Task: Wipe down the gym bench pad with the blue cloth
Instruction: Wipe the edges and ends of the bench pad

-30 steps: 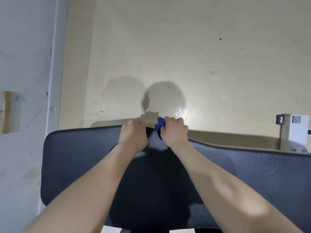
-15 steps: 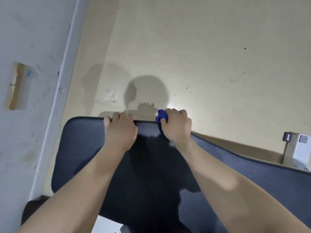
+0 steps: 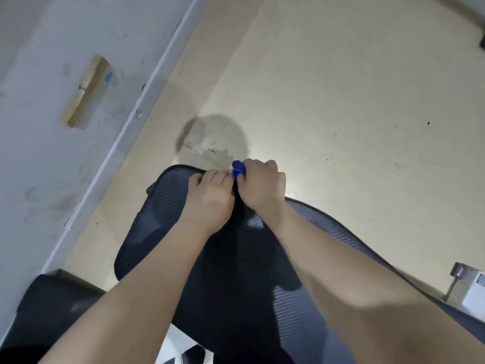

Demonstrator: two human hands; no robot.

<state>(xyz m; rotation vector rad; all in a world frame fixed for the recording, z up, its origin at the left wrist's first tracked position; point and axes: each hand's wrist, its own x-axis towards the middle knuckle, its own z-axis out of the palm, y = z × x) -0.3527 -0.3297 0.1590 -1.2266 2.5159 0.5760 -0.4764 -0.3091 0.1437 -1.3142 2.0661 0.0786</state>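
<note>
Nearest the camera, two bare forearms reach forward and down over the bench pad (image 3: 157, 227), a dark, ribbed cushion that runs from the lower right up toward the far left corner. A second dark cushion (image 3: 52, 306) sits lower left, apart from the main pad by a strip of floor, and a white frame part (image 3: 181, 345) shows beneath the near edge.

Further along, the left hand (image 3: 210, 198) lies on the pad close to its far edge, fingers curled over toward the rim; it looks to be bracing the body for the long reach. Whether it holds part of the cloth cannot be told, since the gap between the hands is in shadow.

Just beside it, touching or nearly so, the right hand (image 3: 262, 185) is closed round the blue cloth (image 3: 238, 169), which is bunched so that only a small fold pokes out past the knuckles at the pad's far edge. A tight bunch like this probably lets the hand press hard along the rim.

Beyond the pad lies the beige floor (image 3: 341, 101), with the person's shadow on it, and the pale wall (image 3: 39, 74) rises at left. A white box (image 3: 475, 290) stands at the right edge.
</note>
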